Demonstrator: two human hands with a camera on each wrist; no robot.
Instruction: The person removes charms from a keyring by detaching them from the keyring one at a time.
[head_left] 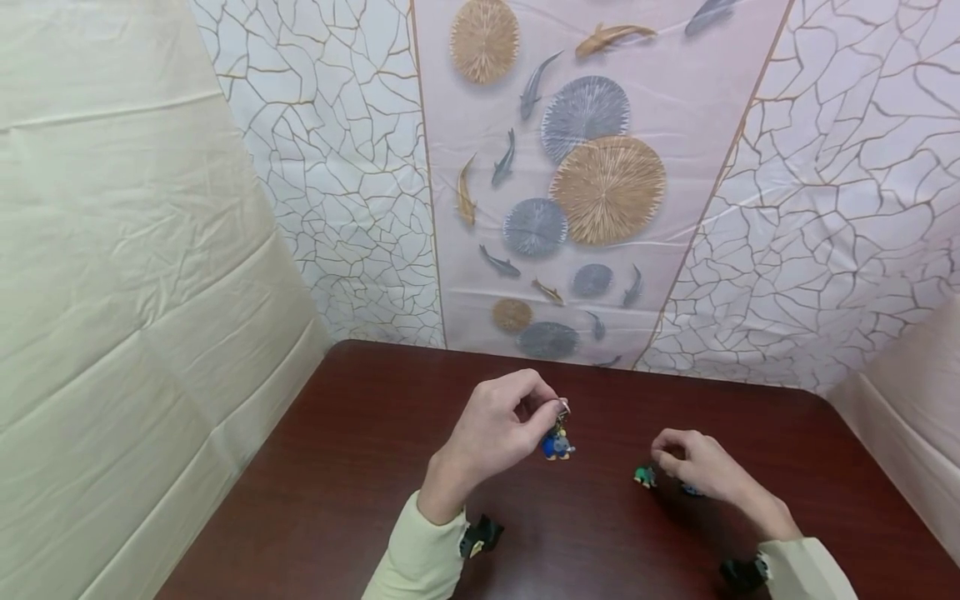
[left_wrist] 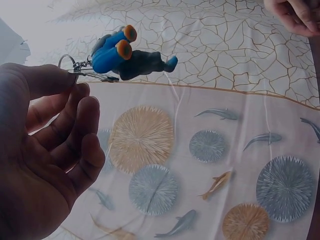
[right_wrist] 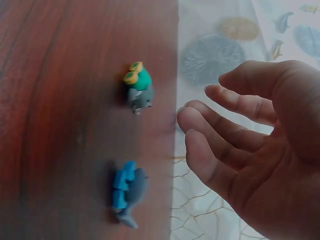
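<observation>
My left hand [head_left: 491, 429] pinches a keychain [head_left: 557, 446] by its metal ring, between thumb and forefinger, above the table. From it hangs a small blue and grey figure with orange-soled feet, seen from below in the left wrist view [left_wrist: 114, 56]. Over the table to the right, my right hand [head_left: 705, 467] hovers with fingers loosely bent and nothing between them. Near its fingertips lies a small green and grey figure [right_wrist: 142, 85] with yellow feet. A blue and grey figure with a fish-like tail [right_wrist: 132, 187] lies on the table, partly hidden beneath that hand in the head view.
The dark red-brown table [head_left: 337, 467] has rounded far corners. Behind it hangs a cloth [head_left: 540, 317] printed with fish and round leaves, and a plain cream cloth [head_left: 142, 317] covers the left side. Black straps with devices [head_left: 482, 536] sit at the wrists.
</observation>
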